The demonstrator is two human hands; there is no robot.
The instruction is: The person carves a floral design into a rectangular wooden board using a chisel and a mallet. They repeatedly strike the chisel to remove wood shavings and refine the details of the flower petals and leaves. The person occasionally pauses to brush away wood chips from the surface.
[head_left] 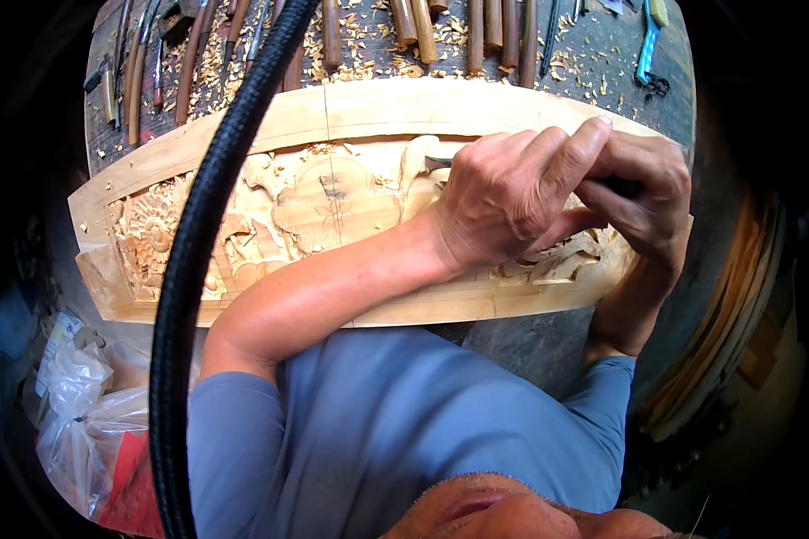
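Note:
A long, pale wooden board (422,312) with curved edges lies across in front of me, relief-carved with a flower, a central rounded panel and scrolls. My left hand (510,189) is closed round a carving chisel (437,163), whose dark metal tip pokes out at the left, against a raised scroll near the far border. Beside it, my right hand (643,184) is curled at the chisel's back end, touching the left thumb. The handle is mostly hidden by the fingers. My left forearm reaches over the board's carved middle.
Beyond the board, several wooden-handled tools (422,31) lie among shavings on the dark workbench (674,112). A blue brush (649,45) lies far right. A thick black braided cable (202,234) crosses the view. Clear plastic bags (76,404) sit lower left; stacked boards (724,314) stand right.

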